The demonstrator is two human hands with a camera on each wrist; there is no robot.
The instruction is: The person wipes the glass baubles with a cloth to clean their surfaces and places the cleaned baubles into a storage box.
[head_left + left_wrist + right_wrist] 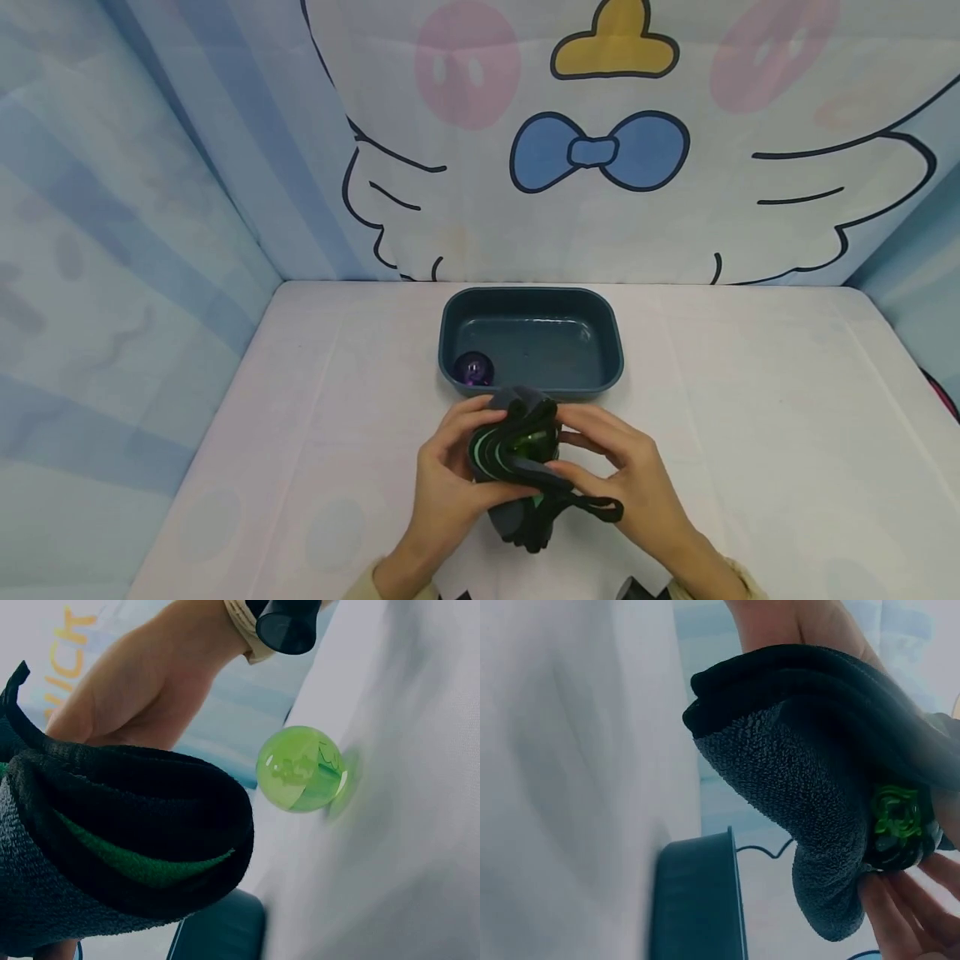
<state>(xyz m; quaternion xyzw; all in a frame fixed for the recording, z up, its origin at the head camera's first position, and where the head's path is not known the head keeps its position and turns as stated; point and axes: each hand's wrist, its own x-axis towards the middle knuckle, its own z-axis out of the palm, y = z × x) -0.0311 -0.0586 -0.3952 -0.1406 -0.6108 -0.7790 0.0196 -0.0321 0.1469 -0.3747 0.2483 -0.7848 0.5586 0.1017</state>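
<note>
- The left hand (pixel 442 498) grips the dark cloth (pixel 498 457), and the right hand (pixel 636 475) pinches it too.
- The cloth is up over the table (pixel 750 433), just in front of the blue tub (pixel 551 358). A purple ball (pixel 474 367) sits in the tub.
- A shiny green bit (pixel 896 817) peeks out of the folds. A green ball (pixel 300 769) shows low, by the table; whether they match, one cannot tell.
- This looks like the folding-and-holding step; it calls for steady, gentle fingers.
</note>
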